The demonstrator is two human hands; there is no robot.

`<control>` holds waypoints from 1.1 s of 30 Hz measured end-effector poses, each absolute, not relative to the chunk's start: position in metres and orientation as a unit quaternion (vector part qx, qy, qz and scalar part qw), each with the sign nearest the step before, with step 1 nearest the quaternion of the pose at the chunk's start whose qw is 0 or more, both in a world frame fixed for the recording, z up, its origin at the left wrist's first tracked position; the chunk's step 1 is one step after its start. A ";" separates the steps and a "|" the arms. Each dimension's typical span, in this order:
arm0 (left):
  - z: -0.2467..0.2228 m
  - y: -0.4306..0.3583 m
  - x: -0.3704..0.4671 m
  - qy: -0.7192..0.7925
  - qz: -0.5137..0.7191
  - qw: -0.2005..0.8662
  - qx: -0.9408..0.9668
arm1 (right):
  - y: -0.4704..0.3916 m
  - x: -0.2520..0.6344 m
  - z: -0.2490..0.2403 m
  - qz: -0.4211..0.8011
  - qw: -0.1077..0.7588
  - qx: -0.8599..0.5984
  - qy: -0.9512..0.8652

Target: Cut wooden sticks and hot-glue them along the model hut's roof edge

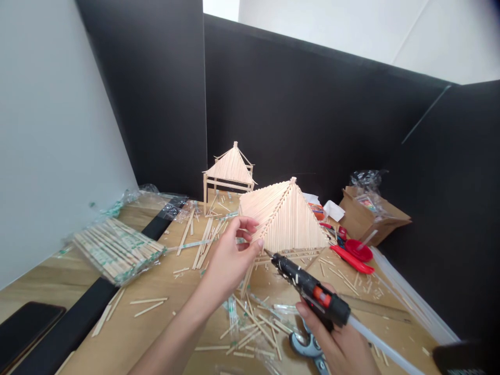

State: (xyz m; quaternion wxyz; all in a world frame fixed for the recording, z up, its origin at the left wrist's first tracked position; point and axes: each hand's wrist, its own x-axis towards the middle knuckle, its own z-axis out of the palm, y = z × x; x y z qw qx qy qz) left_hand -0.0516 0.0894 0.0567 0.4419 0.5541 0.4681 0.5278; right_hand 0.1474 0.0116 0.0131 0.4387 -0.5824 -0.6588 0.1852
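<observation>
A model pavilion made of wooden sticks, with a peaked roof (302, 221), stands in front of me. My left hand (240, 242) is at the roof's near left corner, fingers curled and thumb pressed against the edge; any small stick between them is too small to tell. In my right hand (344, 341) is a black hot glue gun (302, 281), its nozzle pointing at that same corner close to my left thumb. A white glue stick (380, 344) sticks out of the gun's back. Bits of wood cling to its barrel.
Behind stands a second stick model (230, 166) with a partly covered roof. A bag of sticks (117, 247) lies left, a phone (29, 330) at the near left. Loose sticks, blue-grey scissors (307, 346), red-handled pliers (353, 259) and a cardboard box (357, 216) surround the work.
</observation>
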 end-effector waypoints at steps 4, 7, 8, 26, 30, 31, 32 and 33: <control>0.056 0.090 -0.052 0.468 0.530 0.440 0.554 | 0.012 0.147 0.015 0.182 0.429 -0.588 -0.661; 0.057 0.090 -0.052 0.467 0.528 0.444 0.553 | 0.013 0.145 0.017 0.175 0.423 -0.592 -0.663; 0.057 0.090 -0.052 0.466 0.529 0.445 0.552 | 0.013 0.145 0.018 0.175 0.423 -0.591 -0.664; 0.054 0.090 -0.053 0.465 0.528 0.446 0.554 | 0.016 0.142 0.024 0.145 0.422 -0.596 -0.668; 0.054 0.091 -0.053 0.460 0.533 0.446 0.553 | 0.012 0.150 0.020 0.142 0.397 -0.580 -0.697; 0.054 0.091 -0.053 0.460 0.534 0.445 0.552 | 0.012 0.151 0.020 0.144 0.393 -0.577 -0.701; 0.054 0.091 -0.053 0.461 0.534 0.444 0.552 | 0.012 0.152 0.020 0.144 0.393 -0.575 -0.703; 0.054 0.092 -0.053 0.461 0.534 0.443 0.553 | 0.011 0.153 0.020 0.141 0.395 -0.576 -0.702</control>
